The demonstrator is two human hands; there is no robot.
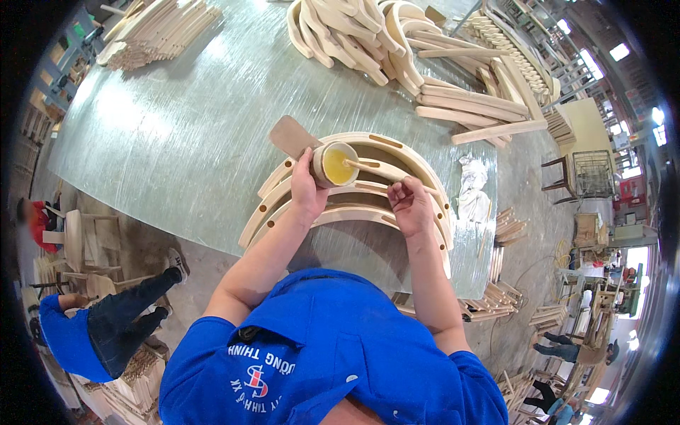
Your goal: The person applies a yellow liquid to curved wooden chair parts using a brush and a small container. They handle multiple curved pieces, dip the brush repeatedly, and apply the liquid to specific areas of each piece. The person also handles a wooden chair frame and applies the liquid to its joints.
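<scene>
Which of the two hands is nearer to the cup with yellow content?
The left. The left hand grips the cup at its left side; the right hand is apart, to its right, holding the stick that reaches into it.

Print is on the near blue shirt (340,333), left chest: white capital letters (278,363) arcing around a red-and-white emblem (256,381). Lettering sits upside down from this view; some of it gets lost where the cloth curves.
</scene>
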